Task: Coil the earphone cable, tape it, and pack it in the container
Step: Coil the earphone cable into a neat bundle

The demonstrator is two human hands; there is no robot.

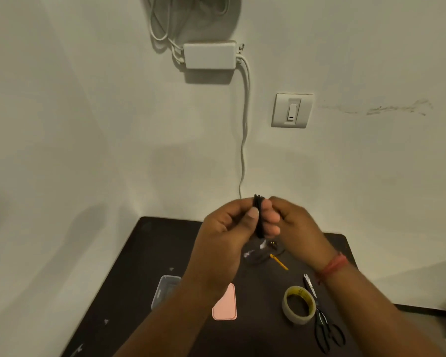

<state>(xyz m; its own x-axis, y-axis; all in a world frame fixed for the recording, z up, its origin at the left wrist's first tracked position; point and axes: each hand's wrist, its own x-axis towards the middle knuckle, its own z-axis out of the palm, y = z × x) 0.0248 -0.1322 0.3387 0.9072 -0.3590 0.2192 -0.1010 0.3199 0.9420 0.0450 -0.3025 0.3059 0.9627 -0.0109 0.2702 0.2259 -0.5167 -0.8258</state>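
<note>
The left hand (pixel 224 235) and right hand (pixel 291 222) pinch the black earphone cable (pixel 258 215) in their fingers above the desk (pixel 144 253), and it looks light and floppy (so hold the bunched middle, or the loops may spring apart).

Between the fingers (pixel 254 215) of both hands, most of the black earphone cable (pixel 258 217) is covered; only a narrow bundle shows. Below the fingers, the left forearm hides part of the clear container (pixel 165 289) and the pink lid (pixel 225 305). Small items just under the fingers are too blurred to identify. The tabletop (pixel 144 253) is cut off at the bottom edge.
</note>
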